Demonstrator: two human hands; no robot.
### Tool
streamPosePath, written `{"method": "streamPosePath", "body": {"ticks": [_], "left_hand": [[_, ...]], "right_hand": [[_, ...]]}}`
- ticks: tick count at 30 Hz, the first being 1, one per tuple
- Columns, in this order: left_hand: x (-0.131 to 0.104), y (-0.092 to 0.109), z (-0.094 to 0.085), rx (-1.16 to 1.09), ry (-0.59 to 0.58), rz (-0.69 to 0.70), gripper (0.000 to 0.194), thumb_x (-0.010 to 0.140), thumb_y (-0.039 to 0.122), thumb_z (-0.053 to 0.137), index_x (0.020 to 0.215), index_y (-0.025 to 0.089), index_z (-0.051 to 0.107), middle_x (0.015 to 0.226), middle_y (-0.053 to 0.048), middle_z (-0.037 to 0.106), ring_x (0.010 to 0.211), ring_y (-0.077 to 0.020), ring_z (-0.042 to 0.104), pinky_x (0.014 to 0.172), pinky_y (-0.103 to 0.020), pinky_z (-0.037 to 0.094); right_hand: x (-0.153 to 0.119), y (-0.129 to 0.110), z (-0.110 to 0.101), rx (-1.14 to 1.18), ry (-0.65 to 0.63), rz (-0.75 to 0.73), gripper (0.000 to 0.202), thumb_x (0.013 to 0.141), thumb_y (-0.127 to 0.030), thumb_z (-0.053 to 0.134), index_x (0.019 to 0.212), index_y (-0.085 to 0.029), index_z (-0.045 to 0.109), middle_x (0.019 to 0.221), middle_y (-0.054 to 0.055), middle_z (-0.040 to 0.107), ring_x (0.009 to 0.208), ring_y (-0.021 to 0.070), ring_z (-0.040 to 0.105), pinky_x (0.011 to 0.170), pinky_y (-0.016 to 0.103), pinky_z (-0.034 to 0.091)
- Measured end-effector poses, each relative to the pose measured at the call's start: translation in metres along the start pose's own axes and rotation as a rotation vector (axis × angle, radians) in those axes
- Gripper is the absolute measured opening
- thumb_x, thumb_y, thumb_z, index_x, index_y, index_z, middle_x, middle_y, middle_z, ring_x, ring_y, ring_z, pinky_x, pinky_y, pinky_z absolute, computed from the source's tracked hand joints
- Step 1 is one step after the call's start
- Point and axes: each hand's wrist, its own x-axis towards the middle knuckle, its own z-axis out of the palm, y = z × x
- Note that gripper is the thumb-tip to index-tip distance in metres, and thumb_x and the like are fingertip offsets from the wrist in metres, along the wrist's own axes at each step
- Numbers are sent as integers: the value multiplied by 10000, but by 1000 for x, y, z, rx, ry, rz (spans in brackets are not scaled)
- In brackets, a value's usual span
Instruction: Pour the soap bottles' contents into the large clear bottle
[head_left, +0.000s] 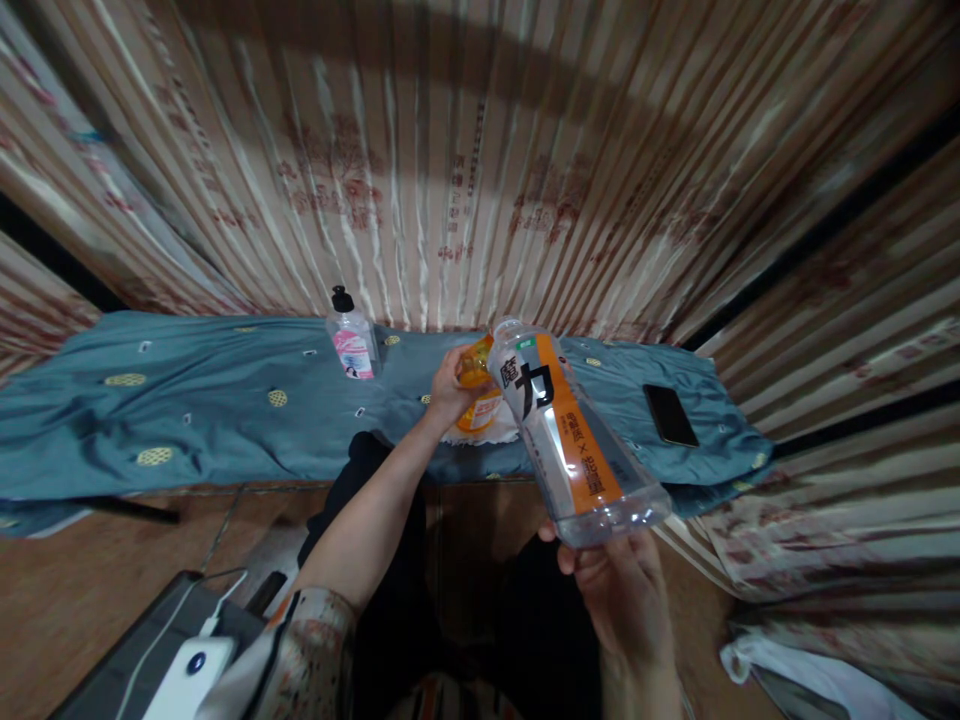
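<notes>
My right hand grips a large clear plastic bottle by its base. The bottle is tilted, with an orange and silver label and black characters, and its uncapped mouth points up and away to the left. Close to that mouth, my left hand has its fingers closed round a translucent amber container; its exact kind is unclear. Just below, an orange item with a white label lies or stands over a white cloth, partly hidden by the clear bottle. Whether the bottle mouth touches the amber container cannot be made out.
A clear bottle with a pink label and black cap stands on the blue-green cloth-covered bench. Farther right lies a dark phone. Patterned curtains hang behind. A white power bank with a cable is at lower left.
</notes>
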Motion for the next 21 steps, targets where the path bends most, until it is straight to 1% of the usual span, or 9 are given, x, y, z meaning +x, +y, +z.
{"method": "streamPosePath", "body": {"ticks": [7,11,15,21], "left_hand": [[0,-1,-1,12,2,32,620,545,300,908,1120,254,683,1129,-44,719,1065,-251,693,957,-401,572],[0,1,-2,35,0,37,620,546,306,911,1121,250,684,1133,-48,722,1086,-268,689,960,-416,572],[0,2,-2,46,-4,44,601,572,313,897,1127,241,677,1132,-47,723,1084,-256,688,960,-393,570],[-2,4,-4,17,-29,15,596,612,352,883,1155,233,667,1155,-66,712,1102,-265,680,958,-402,571]], "right_hand": [[0,0,0,-7,-23,-13,329,722,-463,924,786,-209,725,680,30,782,517,233,756,368,233,524],[0,-1,0,15,-30,-15,318,720,-448,930,797,-210,735,697,30,791,514,220,756,371,218,525],[0,-1,0,32,-55,-3,289,732,-429,929,791,-208,752,709,39,801,546,235,778,379,208,528],[0,-2,1,59,-54,1,259,721,-403,941,798,-226,768,694,23,801,533,217,772,389,196,539]]}}
